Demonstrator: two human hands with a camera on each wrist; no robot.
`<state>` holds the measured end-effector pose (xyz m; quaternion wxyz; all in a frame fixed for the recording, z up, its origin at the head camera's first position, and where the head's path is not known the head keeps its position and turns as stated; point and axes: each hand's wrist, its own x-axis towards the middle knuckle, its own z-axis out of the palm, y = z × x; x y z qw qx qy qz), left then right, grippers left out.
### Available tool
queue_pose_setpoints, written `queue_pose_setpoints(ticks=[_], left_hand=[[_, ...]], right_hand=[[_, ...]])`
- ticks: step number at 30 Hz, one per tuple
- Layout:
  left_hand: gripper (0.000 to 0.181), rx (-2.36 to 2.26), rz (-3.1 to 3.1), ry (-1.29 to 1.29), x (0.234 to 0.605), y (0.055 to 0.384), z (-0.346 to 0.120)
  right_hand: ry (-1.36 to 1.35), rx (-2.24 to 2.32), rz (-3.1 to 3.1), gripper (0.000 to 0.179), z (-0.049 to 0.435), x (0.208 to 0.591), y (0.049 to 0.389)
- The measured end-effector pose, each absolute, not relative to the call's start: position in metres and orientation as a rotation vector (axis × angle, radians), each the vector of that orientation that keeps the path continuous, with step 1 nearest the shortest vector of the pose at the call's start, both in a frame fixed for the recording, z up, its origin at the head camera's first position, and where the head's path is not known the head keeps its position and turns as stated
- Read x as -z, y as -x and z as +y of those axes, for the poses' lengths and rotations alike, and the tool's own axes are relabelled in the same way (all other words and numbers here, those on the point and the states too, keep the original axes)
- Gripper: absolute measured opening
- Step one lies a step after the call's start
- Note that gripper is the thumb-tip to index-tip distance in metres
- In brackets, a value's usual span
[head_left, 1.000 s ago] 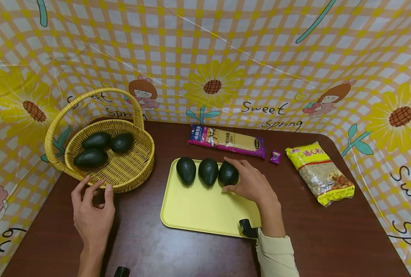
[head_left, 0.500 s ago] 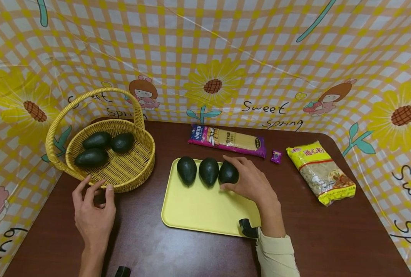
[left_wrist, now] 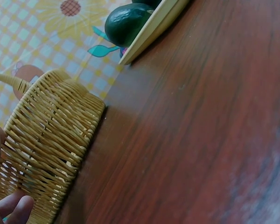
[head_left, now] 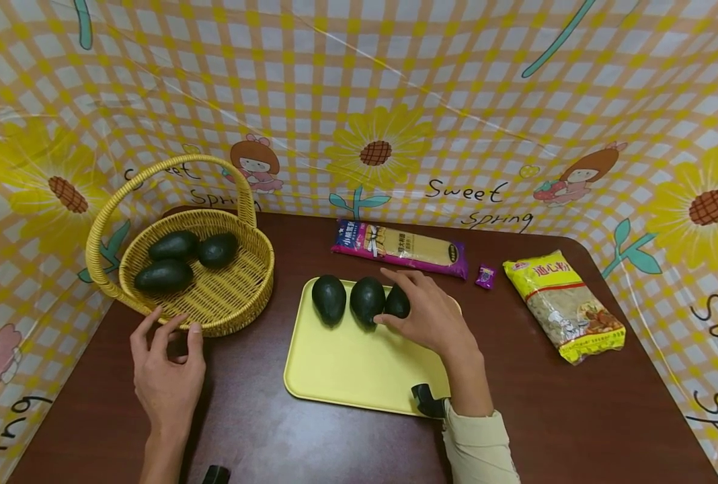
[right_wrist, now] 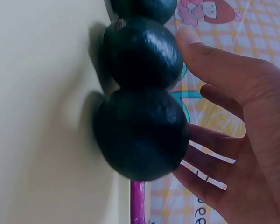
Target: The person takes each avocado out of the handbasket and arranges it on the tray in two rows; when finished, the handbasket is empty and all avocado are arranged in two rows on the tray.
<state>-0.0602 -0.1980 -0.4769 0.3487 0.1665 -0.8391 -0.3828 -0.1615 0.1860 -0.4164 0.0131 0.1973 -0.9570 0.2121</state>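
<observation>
**Right hand [head_left: 427,312] spread at the rightmost avocado [head_left: 398,304] on the tray [head_left: 353,373]**

Head view: three avocados lie in a row along the far side of the yellow tray. The left avocado [head_left: 329,300] and the middle avocado [head_left: 368,299] have their long axes running far to near, narrow ends near. The rightmost one is partly covered, so its axis is hard to read. It lies just left of the right palm, with the thumb to the near side and the fingers to the far side; the right hand is clearly the nearer one. That grip stands with thumb and fingers apart. The left hand [head_left: 168,376] rests loosely at the near rim of the wicker basket [head_left: 247,312], which holds three more avocados [head_left: 174,262]. Toward the far right of the tabletop [head_left: 262,417] are a pasta packet [head_left: 401,249], a small purple sachet [head_left: 485,276] and a yellow bag [head_left: 567,306].

Left wrist view: the left fingertips are against the basket's woven wall, loosely bent and apart; the tray's edge is well apart from them.

Right wrist view: the rightmost avocado sits foremost, just beside the middle one. The fingers pass behind it, and the thumb stands away from it, next to the middle avocado; whether the thumb touches that one cannot be told.
</observation>
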Motion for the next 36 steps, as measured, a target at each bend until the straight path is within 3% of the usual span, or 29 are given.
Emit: queue_pose_setpoints(ticks=[36], left_hand=[[0.028, 0.987, -2.176, -0.427, 0.478, 0.06, -0.199]], right_hand=[[-0.916, -0.613, -2.936, 0.073, 0.101, 0.398, 0.177]])
